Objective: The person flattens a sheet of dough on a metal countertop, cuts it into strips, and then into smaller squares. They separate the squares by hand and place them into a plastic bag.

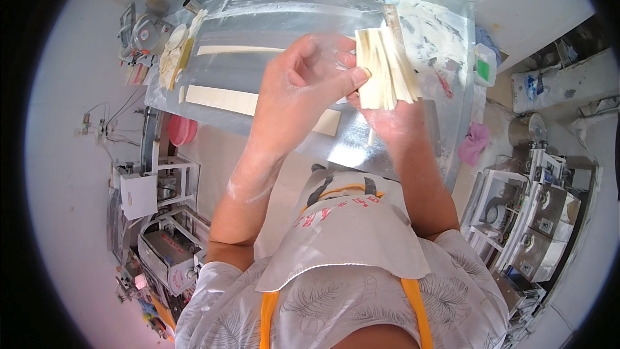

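The bundle of pale dough strips (381,71) is raised above the metal desk (226,127), right of the middle. The left hand (313,81) pinches its left edge, thumb in front and fingers bent toward it; the right hand (397,119) supports it from beneath, and whether its fingers are closed or spread cannot be told, as the bundle hides them. The strips look light, soft and limp, probably floury rather than slippery, and likely to stretch or tear if squeezed; a broad hold from below with a gentle pinch at the edge should suit them. Red characters are printed on the grey apron (342,239); no brand is clearly readable.
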### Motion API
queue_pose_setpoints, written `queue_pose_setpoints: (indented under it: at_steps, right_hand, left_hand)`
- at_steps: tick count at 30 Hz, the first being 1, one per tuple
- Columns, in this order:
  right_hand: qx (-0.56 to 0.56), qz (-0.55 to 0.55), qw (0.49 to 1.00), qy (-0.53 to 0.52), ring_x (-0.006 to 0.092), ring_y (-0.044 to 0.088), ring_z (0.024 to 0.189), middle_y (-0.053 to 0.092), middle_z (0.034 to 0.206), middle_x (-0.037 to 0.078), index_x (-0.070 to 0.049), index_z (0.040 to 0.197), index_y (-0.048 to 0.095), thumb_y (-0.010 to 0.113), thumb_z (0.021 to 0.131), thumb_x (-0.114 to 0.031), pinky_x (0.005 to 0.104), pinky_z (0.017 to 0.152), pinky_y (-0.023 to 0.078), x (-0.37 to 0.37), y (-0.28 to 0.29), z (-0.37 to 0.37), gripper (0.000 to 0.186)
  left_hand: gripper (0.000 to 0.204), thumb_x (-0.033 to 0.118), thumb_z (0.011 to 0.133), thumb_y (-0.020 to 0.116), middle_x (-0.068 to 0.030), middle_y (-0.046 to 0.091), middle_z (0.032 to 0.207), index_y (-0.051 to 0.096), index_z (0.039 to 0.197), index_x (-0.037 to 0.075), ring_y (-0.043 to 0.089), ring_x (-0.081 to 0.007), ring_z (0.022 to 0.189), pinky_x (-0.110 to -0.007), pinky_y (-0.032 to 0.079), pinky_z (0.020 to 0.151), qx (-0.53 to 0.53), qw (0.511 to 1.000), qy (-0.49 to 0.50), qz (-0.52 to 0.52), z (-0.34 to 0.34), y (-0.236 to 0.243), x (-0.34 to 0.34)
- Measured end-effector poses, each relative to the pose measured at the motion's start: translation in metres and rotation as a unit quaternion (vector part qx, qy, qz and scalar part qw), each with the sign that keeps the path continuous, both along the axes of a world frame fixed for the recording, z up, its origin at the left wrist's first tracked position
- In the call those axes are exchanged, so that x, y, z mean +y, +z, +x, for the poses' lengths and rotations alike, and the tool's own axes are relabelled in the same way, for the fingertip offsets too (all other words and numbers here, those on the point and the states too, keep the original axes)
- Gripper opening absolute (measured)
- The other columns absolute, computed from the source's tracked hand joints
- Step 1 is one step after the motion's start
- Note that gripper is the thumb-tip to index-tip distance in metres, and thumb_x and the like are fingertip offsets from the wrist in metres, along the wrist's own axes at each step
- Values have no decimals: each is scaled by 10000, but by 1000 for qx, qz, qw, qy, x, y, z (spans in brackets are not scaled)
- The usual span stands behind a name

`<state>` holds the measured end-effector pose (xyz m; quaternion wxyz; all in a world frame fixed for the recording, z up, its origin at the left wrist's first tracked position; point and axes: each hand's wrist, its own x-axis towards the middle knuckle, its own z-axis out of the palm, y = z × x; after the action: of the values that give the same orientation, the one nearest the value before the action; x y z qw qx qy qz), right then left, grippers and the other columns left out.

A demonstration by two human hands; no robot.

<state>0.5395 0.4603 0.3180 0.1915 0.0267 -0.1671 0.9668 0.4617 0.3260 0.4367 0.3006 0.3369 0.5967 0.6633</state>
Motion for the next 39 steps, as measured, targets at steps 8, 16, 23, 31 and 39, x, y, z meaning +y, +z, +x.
queue_pose_setpoints:
  at_steps: [8,16,23,31,39]
  right_hand:
    - [-227,554,766,-233,91,618,885,673,953,60,-9,1211,598,672,1058,-195,307,724,523,39,-4,0,253]
    - [-209,606,745,-184,113,632,904,698,982,85,-31,1243,581,711,1023,-211,314,833,530,19,-13,-17,313]
    - [-254,517,813,-88,221,706,837,719,914,116,-31,1152,599,718,973,-176,353,777,544,0,-9,-11,259]
    - [-223,460,858,-48,257,708,843,721,916,165,-10,1162,597,707,1005,-145,359,780,535,-8,6,-7,234]
    - [-228,449,863,-33,351,712,924,712,972,230,17,1163,604,675,1040,-213,399,825,535,-17,10,4,270]
  left_hand:
    - [320,245,1049,695,-90,747,1068,704,1210,-32,716,-174,967,-333,574,858,-33,982,40,-179,-30,-101,-34]
    - [360,292,1088,601,-101,734,1158,681,1226,-30,705,-167,994,-331,573,869,-245,953,34,-173,-31,-197,-25]
    - [391,194,1110,456,-166,684,1286,517,1437,-11,718,-271,1127,-431,607,1016,-417,908,-39,0,-16,-190,10]
    - [361,267,1132,370,-135,666,1256,561,1364,67,713,-257,1094,-409,587,1008,-560,765,-176,265,-24,-221,26]
    - [341,139,1033,643,-85,640,1305,571,1359,72,654,-222,1153,-391,544,1026,-274,903,-253,212,-48,-200,31]
